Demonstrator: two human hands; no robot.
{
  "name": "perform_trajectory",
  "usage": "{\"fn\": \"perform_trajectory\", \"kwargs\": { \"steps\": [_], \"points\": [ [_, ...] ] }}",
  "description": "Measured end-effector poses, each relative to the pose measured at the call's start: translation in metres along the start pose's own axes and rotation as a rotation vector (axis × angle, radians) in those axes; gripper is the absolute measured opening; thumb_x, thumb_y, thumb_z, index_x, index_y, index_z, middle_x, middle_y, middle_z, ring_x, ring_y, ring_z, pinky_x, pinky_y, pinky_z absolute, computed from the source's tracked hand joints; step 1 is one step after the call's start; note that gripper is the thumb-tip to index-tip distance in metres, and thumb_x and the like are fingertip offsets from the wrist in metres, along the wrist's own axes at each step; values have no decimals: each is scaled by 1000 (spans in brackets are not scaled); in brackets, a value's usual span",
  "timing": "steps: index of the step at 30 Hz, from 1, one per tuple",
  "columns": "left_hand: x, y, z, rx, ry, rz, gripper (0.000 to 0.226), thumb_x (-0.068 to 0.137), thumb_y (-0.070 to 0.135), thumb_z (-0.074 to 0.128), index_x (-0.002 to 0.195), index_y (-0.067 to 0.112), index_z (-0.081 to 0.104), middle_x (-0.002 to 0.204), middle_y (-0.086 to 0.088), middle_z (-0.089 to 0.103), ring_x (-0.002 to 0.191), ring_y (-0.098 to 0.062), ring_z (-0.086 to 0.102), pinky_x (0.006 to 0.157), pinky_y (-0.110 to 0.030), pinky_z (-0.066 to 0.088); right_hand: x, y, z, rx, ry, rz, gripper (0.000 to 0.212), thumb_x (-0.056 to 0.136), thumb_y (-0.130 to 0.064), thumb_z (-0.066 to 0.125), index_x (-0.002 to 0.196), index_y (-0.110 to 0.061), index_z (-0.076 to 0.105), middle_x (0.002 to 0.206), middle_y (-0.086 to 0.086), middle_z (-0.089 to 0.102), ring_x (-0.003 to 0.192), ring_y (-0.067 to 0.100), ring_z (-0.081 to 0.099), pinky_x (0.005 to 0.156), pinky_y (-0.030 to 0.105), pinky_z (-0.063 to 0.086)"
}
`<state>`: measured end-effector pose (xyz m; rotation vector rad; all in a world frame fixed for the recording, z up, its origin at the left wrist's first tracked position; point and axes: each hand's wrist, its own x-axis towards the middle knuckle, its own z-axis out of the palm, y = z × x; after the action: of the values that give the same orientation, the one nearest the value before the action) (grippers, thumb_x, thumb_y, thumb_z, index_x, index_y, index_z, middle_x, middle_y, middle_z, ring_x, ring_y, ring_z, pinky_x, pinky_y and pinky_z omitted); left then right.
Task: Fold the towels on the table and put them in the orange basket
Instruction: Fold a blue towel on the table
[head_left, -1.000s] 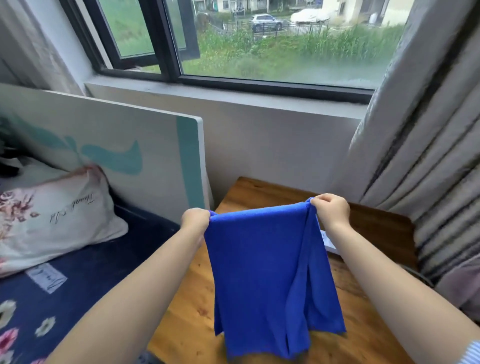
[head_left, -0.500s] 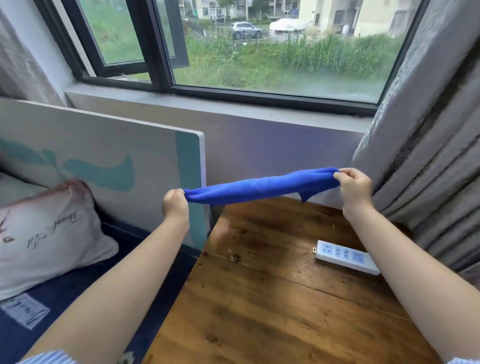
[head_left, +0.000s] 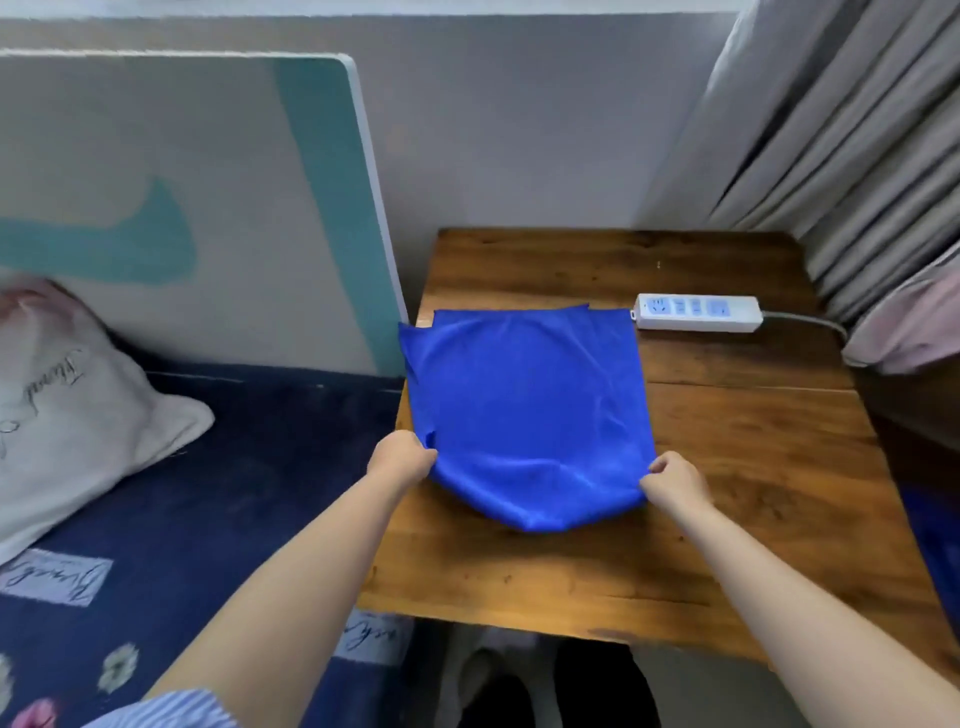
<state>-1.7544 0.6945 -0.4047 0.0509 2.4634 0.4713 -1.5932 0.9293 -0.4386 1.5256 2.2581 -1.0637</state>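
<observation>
1 blue towel (head_left: 530, 410), 1 wooden table (head_left: 727, 519), 1 white power strip (head_left: 698, 312), 2 hands. Towel lies flat on the table, far edge just beside the strip's left end, left edge hanging a bit past the table's left edge. Bare wood to the towel's right and near side. My left hand (head_left: 401, 460) pinches the towel's near-left corner; my right hand (head_left: 675, 480) pinches the near-right corner, fingers curled on cloth.
</observation>
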Motion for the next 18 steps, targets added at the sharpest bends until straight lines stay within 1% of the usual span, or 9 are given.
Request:
{"fn": "perform_trajectory", "kwargs": {
  "steps": [2, 4, 8, 11, 13, 14, 16, 17, 18],
  "points": [
    [1, -17, 15, 22, -39, 0, 33, 85, 11, 48, 56, 13, 33, 64, -9, 43, 59, -22, 43, 45, -26, 22, -7, 13, 13, -110, -45, 71, 17, 78, -9, 51, 93, -16, 52, 116, 11, 59, 114, 31, 50, 96, 37, 36],
    [4, -31, 27, 18, -61, -15, 31, 83, 6, 48, 57, 12, 34, 73, -21, 47, 68, -31, 51, 44, -26, 22, -11, 19, 23, -145, -63, 104, 26, 79, -17, 52, 105, -16, 55, 122, 10, 57, 117, 30, 48, 99, 38, 32],
    [16, -51, 48, -3, -77, -64, 37, 84, 10, 48, 52, 13, 30, 55, -2, 32, 49, -17, 30, 44, -25, 18, -7, 25, 38, -131, 22, 64, 28, 88, -31, 50, 107, -13, 62, 119, 10, 60, 114, 32, 50, 97, 41, 33],
    [27, -65, 58, -23, -1, -67, 40, 85, 18, 51, 51, 13, 31, 55, -1, 34, 53, -18, 34, 44, -26, 21, 3, 28, 42, 2, 155, -31, 26, 89, -21, 52, 111, -11, 63, 115, 13, 64, 112, 33, 53, 97, 42, 35],
    [30, -74, 63, -63, 63, -57, 36, 86, 21, 52, 55, 13, 36, 59, 0, 39, 63, -21, 40, 46, -26, 24, 6, 32, 41, 178, 216, -112, 22, 86, -8, 51, 103, -7, 65, 104, 16, 66, 101, 31, 57, 92, 41, 40],
    [30, -77, 64, -98, 102, -46, 32, 87, 22, 52, 59, 14, 39, 62, 1, 42, 68, -21, 42, 49, -27, 26, 6, 33, 40, 264, 230, -137, 21, 83, -2, 48, 94, -6, 66, 95, 17, 67, 92, 29, 57, 83, 38, 42],
    [29, -83, 67, -168, 173, -1, 23, 88, 26, 53, 71, 13, 46, 69, 3, 47, 72, -19, 44, 54, -26, 28, 2, 39, 37, 371, 261, -128, 20, 78, 1, 42, 71, -7, 59, 69, 12, 56, 73, 25, 45, 64, 32, 34],
    [27, -86, 69, -193, 198, 39, 19, 89, 27, 53, 77, 13, 48, 70, 5, 47, 72, -18, 44, 53, -26, 28, 0, 42, 36, 393, 279, -118, 18, 75, -1, 40, 64, -6, 53, 61, 9, 47, 70, 24, 39, 59, 31, 29],
    [25, -89, 71, -202, 205, 80, 17, 89, 27, 52, 80, 14, 49, 68, 7, 46, 72, -17, 44, 51, -25, 29, -2, 46, 35, 395, 297, -111, 18, 73, -3, 38, 62, -4, 52, 60, 9, 43, 70, 24, 37, 58, 31, 26]
  ]
}}
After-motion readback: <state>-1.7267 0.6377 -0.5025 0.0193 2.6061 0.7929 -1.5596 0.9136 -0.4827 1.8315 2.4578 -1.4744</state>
